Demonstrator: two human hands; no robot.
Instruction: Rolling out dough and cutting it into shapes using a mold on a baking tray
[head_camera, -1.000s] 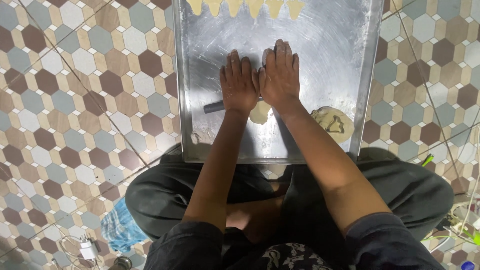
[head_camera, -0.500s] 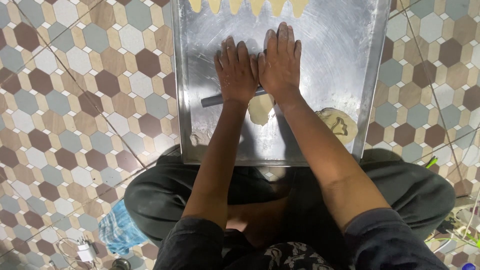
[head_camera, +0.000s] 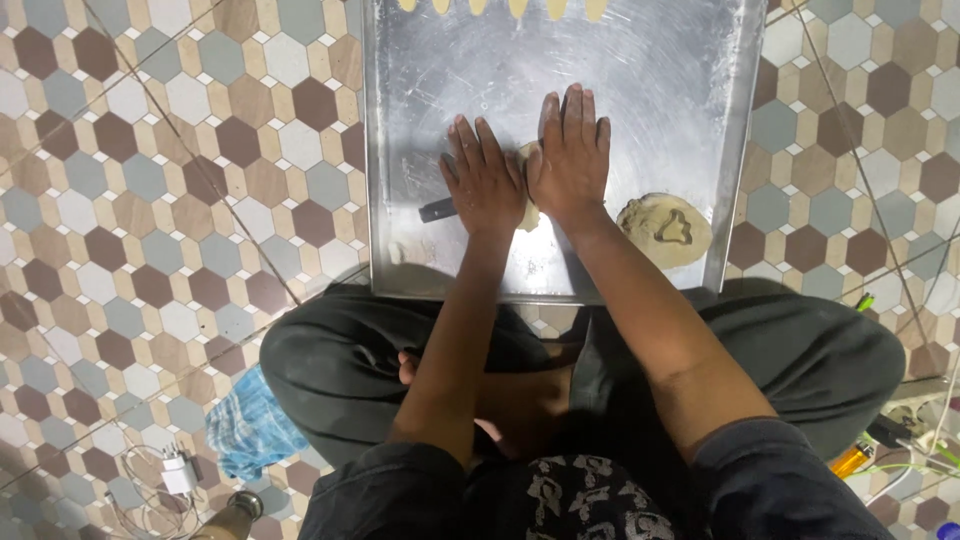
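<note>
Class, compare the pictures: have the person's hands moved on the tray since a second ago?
Hardly. The left hand and right hand stay pressed beside the dough lump; mostly the camera shifted.

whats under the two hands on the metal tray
A pale piece of dough shows between the left hand and the right hand, lying on the metal tray. A dark handle sticks out from under the left hand; the rest is covered.

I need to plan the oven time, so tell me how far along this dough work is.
Done: a row of shaped dough pieces lies along the far edge of the metal tray. In hand: the left hand and right hand press flat on a piece of dough, over a dark tool. Left: the flattened dough scrap with a cut-out shape, beside the right hand.
</note>
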